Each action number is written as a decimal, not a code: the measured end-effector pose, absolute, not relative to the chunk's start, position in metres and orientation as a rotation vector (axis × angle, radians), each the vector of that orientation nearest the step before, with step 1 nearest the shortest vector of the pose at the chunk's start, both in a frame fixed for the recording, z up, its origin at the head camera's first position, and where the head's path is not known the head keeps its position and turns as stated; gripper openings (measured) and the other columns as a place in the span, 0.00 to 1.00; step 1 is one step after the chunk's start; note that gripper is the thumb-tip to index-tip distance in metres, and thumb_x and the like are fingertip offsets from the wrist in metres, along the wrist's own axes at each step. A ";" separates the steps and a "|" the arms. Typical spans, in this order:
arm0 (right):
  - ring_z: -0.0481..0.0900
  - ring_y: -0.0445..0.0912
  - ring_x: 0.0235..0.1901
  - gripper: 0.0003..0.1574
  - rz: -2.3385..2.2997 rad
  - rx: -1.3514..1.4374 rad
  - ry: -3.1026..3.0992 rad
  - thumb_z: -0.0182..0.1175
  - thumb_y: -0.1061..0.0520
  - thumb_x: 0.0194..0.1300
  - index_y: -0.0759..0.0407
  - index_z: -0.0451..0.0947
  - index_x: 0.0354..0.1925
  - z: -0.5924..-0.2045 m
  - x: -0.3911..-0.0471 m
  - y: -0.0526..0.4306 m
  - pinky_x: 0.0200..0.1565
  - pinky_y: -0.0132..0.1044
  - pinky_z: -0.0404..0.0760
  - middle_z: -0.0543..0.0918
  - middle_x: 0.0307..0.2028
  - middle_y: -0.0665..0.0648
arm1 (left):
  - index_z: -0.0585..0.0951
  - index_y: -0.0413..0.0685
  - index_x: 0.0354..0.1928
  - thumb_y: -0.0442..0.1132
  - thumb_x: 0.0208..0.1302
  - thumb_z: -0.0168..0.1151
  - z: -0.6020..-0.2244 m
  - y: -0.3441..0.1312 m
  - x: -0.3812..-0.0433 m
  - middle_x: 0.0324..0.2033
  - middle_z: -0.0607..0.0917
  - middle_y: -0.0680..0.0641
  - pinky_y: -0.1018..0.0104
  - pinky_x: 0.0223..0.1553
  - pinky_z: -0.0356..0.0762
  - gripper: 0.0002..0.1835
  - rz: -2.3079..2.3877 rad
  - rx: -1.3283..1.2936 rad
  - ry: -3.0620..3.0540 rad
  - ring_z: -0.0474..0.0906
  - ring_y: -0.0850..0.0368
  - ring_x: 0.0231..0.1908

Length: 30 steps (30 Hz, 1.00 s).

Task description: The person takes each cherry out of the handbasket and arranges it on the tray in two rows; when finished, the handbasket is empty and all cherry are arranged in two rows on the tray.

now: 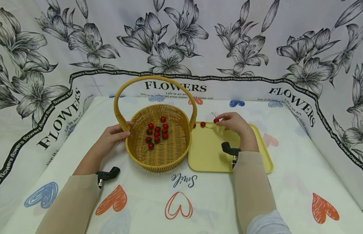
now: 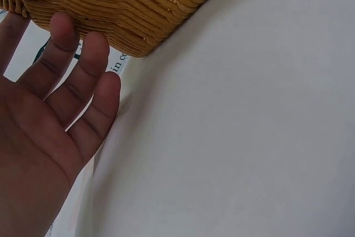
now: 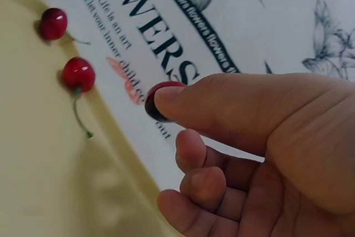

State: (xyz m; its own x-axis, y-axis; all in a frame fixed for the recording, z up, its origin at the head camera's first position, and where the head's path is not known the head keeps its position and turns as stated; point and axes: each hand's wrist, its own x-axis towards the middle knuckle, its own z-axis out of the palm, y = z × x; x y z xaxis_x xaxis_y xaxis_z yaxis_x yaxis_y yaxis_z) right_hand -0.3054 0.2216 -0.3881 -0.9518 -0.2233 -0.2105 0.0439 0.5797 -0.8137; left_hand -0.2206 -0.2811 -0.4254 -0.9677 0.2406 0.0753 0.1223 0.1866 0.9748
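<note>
My right hand (image 1: pixel 234 123) pinches a red cherry (image 1: pixel 216 120) between thumb and fingertips above the far edge of a yellow tray (image 1: pixel 210 156); the cherry's stem points up. In the right wrist view the thumb covers part of this cherry (image 3: pixel 161 106). Two more cherries, one round and glossy (image 3: pixel 54 24) and one with a green stem (image 3: pixel 79 74), lie near the tray's edge. My left hand (image 1: pixel 111 139) grips the woven basket (image 1: pixel 172 152) at its left side, thumb and index finger about the handle's foot. Several cherries (image 1: pixel 157 134) lie inside the basket.
The basket's tall arched handle (image 1: pixel 155 78) rises over its opening. Tray and basket stand side by side on a white cloth (image 1: pixel 146 198) printed with hearts. Behind them hangs a flower-patterned cloth (image 1: pixel 181 39).
</note>
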 end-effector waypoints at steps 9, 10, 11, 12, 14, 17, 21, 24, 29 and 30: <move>0.72 0.51 0.46 0.21 -1.108 -0.139 2.591 0.69 0.51 0.68 0.58 0.85 0.56 -0.400 -0.307 0.213 0.49 0.43 0.73 0.80 0.54 0.60 | 0.75 0.36 0.67 0.38 0.76 0.59 -0.427 -0.281 -0.222 0.62 0.80 0.48 0.71 0.52 0.76 0.22 1.927 0.391 2.339 0.75 0.60 0.57; 0.72 0.52 0.49 0.21 -1.096 -0.141 2.594 0.68 0.51 0.68 0.58 0.85 0.56 -0.400 -0.306 0.213 0.52 0.44 0.72 0.79 0.57 0.60 | 0.75 0.36 0.67 0.38 0.76 0.59 -0.427 -0.281 -0.222 0.61 0.80 0.48 0.71 0.52 0.76 0.22 1.928 0.392 2.339 0.75 0.60 0.57; 0.72 0.53 0.51 0.21 -1.088 -0.141 2.595 0.68 0.51 0.69 0.59 0.85 0.56 -0.400 -0.306 0.212 0.54 0.45 0.71 0.79 0.58 0.61 | 0.75 0.36 0.67 0.38 0.76 0.59 -0.427 -0.281 -0.221 0.61 0.80 0.48 0.71 0.52 0.76 0.22 1.929 0.391 2.339 0.75 0.60 0.57; 0.72 0.53 0.52 0.22 -1.080 -0.137 2.597 0.68 0.51 0.69 0.59 0.84 0.57 -0.400 -0.306 0.211 0.57 0.46 0.71 0.79 0.59 0.62 | 0.75 0.36 0.67 0.38 0.76 0.59 -0.427 -0.281 -0.221 0.61 0.80 0.48 0.71 0.51 0.76 0.22 1.930 0.391 2.338 0.75 0.60 0.57; 0.72 0.54 0.54 0.22 -1.082 -0.115 2.598 0.67 0.51 0.69 0.60 0.84 0.57 -0.400 -0.305 0.211 0.59 0.48 0.69 0.78 0.60 0.63 | 0.75 0.36 0.67 0.38 0.76 0.59 -0.427 -0.281 -0.221 0.61 0.80 0.48 0.71 0.51 0.76 0.22 1.930 0.391 2.338 0.75 0.60 0.57; 0.72 0.55 0.54 0.23 -1.084 -0.086 2.600 0.67 0.51 0.69 0.60 0.84 0.57 -0.399 -0.304 0.209 0.60 0.49 0.70 0.78 0.61 0.63 | 0.75 0.36 0.67 0.38 0.76 0.59 -0.427 -0.281 -0.221 0.61 0.80 0.48 0.71 0.52 0.76 0.22 1.932 0.396 2.337 0.75 0.60 0.57; 0.72 0.55 0.55 0.22 -1.089 -0.063 2.614 0.68 0.51 0.68 0.60 0.84 0.57 -0.401 -0.304 0.209 0.61 0.49 0.69 0.78 0.61 0.63 | 0.75 0.36 0.66 0.38 0.76 0.58 -0.427 -0.282 -0.221 0.61 0.80 0.47 0.71 0.51 0.76 0.21 1.929 0.403 2.342 0.75 0.59 0.57; 0.72 0.55 0.54 0.22 -1.082 -0.059 2.637 0.69 0.51 0.67 0.59 0.85 0.56 -0.402 -0.306 0.210 0.60 0.49 0.69 0.78 0.61 0.63 | 0.75 0.36 0.66 0.38 0.76 0.58 -0.427 -0.282 -0.221 0.60 0.81 0.48 0.71 0.51 0.76 0.21 1.926 0.405 2.344 0.75 0.59 0.57; 0.72 0.55 0.50 0.23 -1.086 -0.020 2.647 0.71 0.51 0.65 0.60 0.84 0.55 -0.402 -0.306 0.211 0.55 0.47 0.70 0.77 0.57 0.63 | 0.75 0.36 0.67 0.37 0.76 0.59 -0.428 -0.282 -0.221 0.60 0.80 0.47 0.71 0.50 0.77 0.22 1.946 0.409 2.317 0.76 0.59 0.56; 0.71 0.55 0.49 0.23 -1.087 -0.012 2.649 0.71 0.51 0.65 0.61 0.84 0.55 -0.401 -0.305 0.211 0.54 0.47 0.70 0.77 0.57 0.63 | 0.75 0.36 0.67 0.37 0.76 0.59 -0.428 -0.282 -0.221 0.60 0.80 0.47 0.71 0.50 0.77 0.22 1.952 0.410 2.310 0.76 0.59 0.56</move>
State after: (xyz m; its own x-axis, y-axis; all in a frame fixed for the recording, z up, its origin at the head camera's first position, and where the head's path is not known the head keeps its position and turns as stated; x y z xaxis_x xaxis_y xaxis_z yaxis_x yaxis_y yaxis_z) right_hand -0.3054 0.2107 -0.4007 -0.9615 -0.1117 -0.2511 0.0969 0.7174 -0.6899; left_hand -0.2209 -0.2819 -0.4278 -0.9598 0.2606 0.1037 0.1458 0.1477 0.9782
